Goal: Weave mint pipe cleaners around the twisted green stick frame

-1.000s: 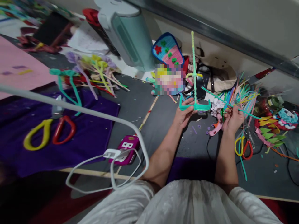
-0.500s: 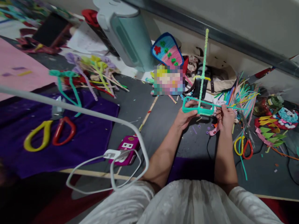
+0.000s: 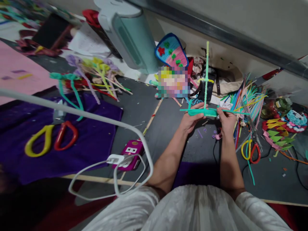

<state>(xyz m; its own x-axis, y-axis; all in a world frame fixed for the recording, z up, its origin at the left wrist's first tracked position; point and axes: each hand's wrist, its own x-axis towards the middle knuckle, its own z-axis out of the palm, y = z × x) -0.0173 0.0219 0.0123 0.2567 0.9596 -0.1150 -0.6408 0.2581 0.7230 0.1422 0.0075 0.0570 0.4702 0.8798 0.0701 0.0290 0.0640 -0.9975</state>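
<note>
While the left hand [image 3: 191,119] grips the teal pipe-cleaner frame [image 3: 201,111], the right hand [image 3: 226,119] pinches its other end above the worktop [image 3: 163,128].

A pixelated patch [image 3: 174,82] hides something colourful.

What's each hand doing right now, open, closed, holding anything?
Left hand: closed on the teal pipe-cleaner frame, gripping its left end.
Right hand: closed, pinching a thin teal pipe cleaner at the frame's right end.
</note>
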